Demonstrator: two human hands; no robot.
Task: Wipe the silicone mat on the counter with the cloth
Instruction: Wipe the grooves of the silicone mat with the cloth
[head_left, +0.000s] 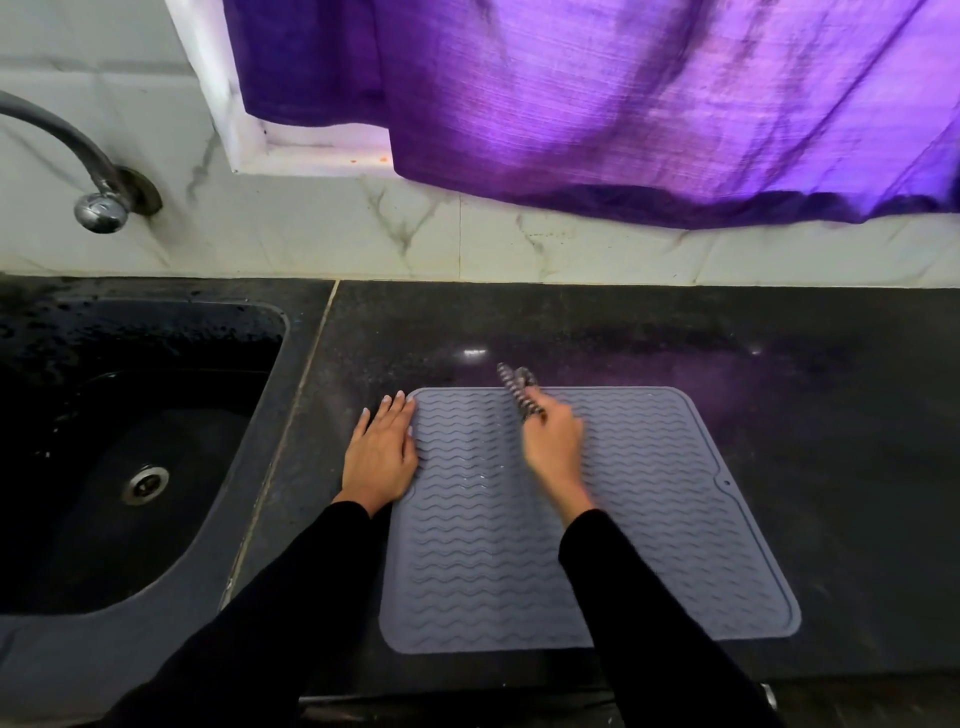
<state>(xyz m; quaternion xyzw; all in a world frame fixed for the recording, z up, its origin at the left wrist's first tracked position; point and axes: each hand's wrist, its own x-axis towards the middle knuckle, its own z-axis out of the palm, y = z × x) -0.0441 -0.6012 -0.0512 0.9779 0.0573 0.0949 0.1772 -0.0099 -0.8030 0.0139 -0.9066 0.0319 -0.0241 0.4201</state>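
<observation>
A grey silicone mat (649, 519) with wavy ridges lies flat on the black counter (779, 338). My left hand (382, 457) rests flat, fingers spread, on the mat's left edge near its far corner. My right hand (553, 447) is over the far middle of the mat, blurred by motion, and is shut on a bunched striped cloth (517, 389) that sticks out beyond the mat's far edge. Both arms wear black sleeves.
A dark wet sink (31, 597) with a metal drain (145, 483) lies to the left, with a curved tap (98, 208) on the marble wall above it. A purple curtain (623, 104) hangs over the wall behind the counter.
</observation>
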